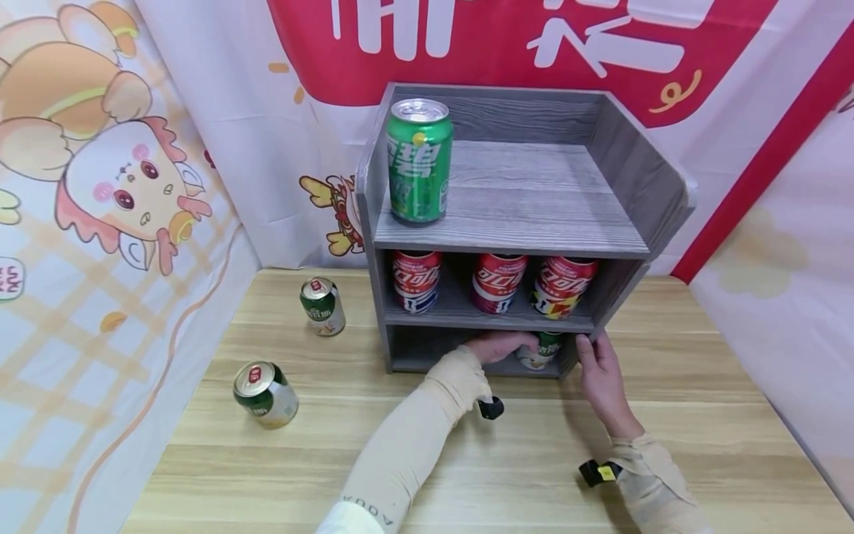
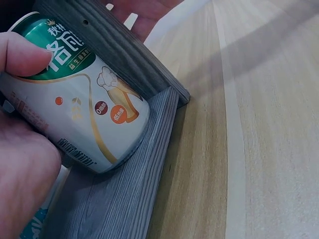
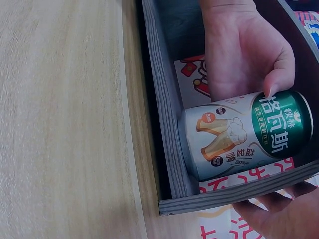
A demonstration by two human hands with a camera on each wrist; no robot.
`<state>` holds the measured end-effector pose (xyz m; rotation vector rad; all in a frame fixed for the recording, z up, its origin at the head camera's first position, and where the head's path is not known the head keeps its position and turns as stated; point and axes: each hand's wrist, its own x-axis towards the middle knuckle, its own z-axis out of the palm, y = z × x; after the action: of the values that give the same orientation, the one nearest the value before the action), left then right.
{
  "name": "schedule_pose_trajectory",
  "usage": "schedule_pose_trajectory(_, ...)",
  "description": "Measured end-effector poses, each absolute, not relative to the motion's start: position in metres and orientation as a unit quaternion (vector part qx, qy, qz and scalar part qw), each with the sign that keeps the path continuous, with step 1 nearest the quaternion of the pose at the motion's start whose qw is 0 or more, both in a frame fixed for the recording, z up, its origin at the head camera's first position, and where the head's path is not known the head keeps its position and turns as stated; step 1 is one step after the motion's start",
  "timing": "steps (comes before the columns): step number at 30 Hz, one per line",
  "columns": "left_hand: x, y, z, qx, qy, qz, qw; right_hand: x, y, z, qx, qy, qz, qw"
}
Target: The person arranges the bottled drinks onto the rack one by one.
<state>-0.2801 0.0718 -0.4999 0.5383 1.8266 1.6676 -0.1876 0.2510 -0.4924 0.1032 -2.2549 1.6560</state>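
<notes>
Shelving fills the middle of my head view: a green can stands on the top tier and three red cans on the middle one. At the right end of the bottom tier is the kvass can, with the left hand reaching in to it. Two matching cans stand on the table, so I'd judge the bottom tier begun and that pair left outside it.

My left wrist view gives what the head view half hides: the thumb presses the green label, pinching the can, whose base is at the bottom board. The other fingers are out of sight, so I can't tell how they lie.

My right wrist view adds printed cloth behind the can, and the right hand outside the side panel, fingers slightly spread; how firmly they press I can't tell.
</notes>
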Motion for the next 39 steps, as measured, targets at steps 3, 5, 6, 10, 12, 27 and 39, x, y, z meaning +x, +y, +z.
schedule_pose_trajectory(3, -0.28, 0.074, -0.5, 0.201, 0.679, 0.634, 0.311, -0.186, 0.249, -0.491, 0.036, -0.788, 0.59, 0.174)
schedule_pose_trajectory(5, -0.28, 0.074, -0.5, 0.199, 0.678, 0.634, 0.315, -0.186, 0.249, -0.49, 0.036, -0.786, 0.591, 0.176)
schedule_pose_trajectory(6, -0.28, 0.074, -0.499, 0.198, 0.679, 0.632, 0.317, -0.186, 0.249, -0.49, 0.035, -0.786, 0.591, 0.177)
schedule_pose_trajectory(10, -0.281, 0.074, -0.498, 0.2, 0.683, 0.624, 0.324, -0.187, 0.25, -0.491, 0.037, -0.791, 0.585, 0.174)
schedule_pose_trajectory(12, -0.28, 0.073, -0.498, 0.206, 0.687, 0.614, 0.328, -0.187, 0.25, -0.491, 0.037, -0.794, 0.583, 0.172)
schedule_pose_trajectory(27, -0.271, 0.06, -0.492, 0.175, 0.763, 0.533, 0.321, -0.188, 0.251, -0.491, 0.029, -0.799, 0.576, 0.167)
schedule_pose_trajectory(39, -0.261, 0.043, -0.488, 0.113, 0.82, 0.51, 0.232, -0.187, 0.251, -0.491, 0.028, -0.804, 0.571, 0.163)
